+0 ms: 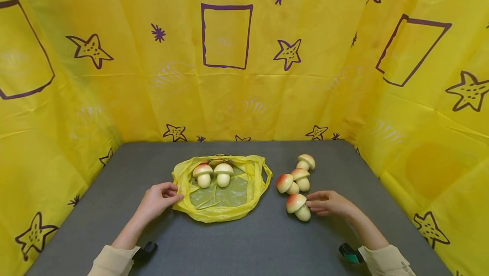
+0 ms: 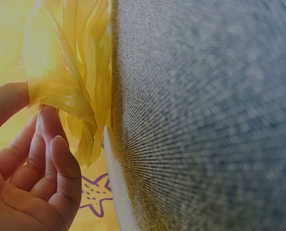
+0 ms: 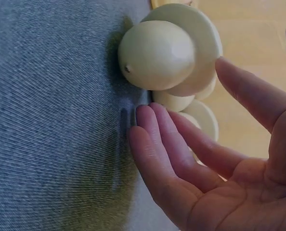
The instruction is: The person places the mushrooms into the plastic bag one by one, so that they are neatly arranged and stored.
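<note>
At far left, yellow cloth (image 1: pixel 88 97) with purple stars and frames stands around the grey table (image 1: pixel 244 250). A pale sleeve (image 1: pixel 112 261) leads to the left hand (image 1: pixel 158 199), whose thumb and fingers pinch the left edge of the yellow bag (image 1: pixel 212 214). The bag lies on the table with its mouth spread wide. Inside, toward the far side, 2 mushrooms lie side by side, the left mushroom (image 1: pixel 203 178) with a redder cap than the right one (image 1: pixel 223 176), both stems toward the person.

Right of the bag, 4 more mushrooms lie on the table in a loose line: 1 farthest back (image 1: pixel 305 162), 2 close together in the middle (image 1: pixel 294 181), and the nearest mushroom (image 1: pixel 296 206) at the front. The right hand (image 1: pixel 330 203) is at its right side, thumb and fingers apart and loosely bent, not closed round it; whether the thumb tip touches the cap, I cannot tell. Another pale sleeve (image 1: pixel 386 261) ends the row.
</note>
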Available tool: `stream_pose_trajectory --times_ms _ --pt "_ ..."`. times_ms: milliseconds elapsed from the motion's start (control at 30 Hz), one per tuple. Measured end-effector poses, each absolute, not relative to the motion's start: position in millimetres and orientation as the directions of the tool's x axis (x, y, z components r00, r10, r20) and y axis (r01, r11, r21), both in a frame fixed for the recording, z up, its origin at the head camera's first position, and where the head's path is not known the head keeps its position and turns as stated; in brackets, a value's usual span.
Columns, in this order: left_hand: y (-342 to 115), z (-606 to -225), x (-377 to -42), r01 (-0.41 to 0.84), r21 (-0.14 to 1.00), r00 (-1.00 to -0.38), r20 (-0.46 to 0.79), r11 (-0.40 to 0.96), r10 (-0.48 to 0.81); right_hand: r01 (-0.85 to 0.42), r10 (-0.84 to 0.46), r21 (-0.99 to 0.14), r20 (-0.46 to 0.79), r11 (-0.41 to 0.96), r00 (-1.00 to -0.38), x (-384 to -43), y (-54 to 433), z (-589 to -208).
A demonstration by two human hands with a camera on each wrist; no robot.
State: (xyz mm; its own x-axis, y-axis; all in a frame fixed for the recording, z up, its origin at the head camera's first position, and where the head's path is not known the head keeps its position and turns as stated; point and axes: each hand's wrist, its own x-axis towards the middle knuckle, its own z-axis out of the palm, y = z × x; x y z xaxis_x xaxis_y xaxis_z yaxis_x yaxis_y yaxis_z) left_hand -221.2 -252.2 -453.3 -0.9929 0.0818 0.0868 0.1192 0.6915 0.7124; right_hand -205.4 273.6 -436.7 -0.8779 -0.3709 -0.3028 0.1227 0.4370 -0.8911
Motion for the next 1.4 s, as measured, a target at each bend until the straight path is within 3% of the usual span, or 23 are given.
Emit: stream_pose_trajectory --times_ms 1400 --pt "-253 -454 -220 0.122 0.714 -0.992 0.098 0.69 0.074 0.058 -0.43 -0.851 -0.321 0.522 -0.844 -209 254 -448"
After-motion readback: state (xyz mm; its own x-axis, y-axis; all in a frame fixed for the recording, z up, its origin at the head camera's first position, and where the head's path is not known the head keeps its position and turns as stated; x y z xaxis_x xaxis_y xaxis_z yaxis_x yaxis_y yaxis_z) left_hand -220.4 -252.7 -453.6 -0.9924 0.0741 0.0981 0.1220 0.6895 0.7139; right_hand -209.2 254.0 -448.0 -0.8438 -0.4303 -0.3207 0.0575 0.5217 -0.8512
